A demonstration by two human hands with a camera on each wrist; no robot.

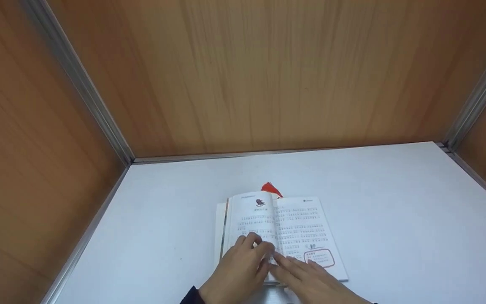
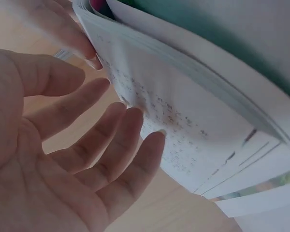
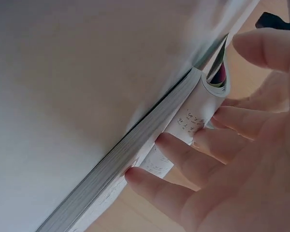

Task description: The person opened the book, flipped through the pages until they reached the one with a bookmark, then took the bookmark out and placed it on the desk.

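1. Book (image 1: 283, 230) lies open on the white table (image 1: 395, 202), low in the centre of the head view, well clear of the wooden walls (image 1: 268, 71).
2. Left hand (image 1: 238, 270) rests on the lower left page, fingers relaxed and holding nothing; the left wrist view shows an open palm (image 2: 63, 159) with fingertips just touching the page.
3. Right hand (image 1: 310, 280) lies flat on the lower right page near the gutter; its straight fingers (image 3: 183, 159) press the paper without gripping.
4. The step looks like flattening the spread; a next move would call for keeping both pages down.
5. Pages carry dense printed text, a small picture at upper left and a red-outlined box at lower right. Something red (image 1: 271, 188) pokes out behind the top edge.
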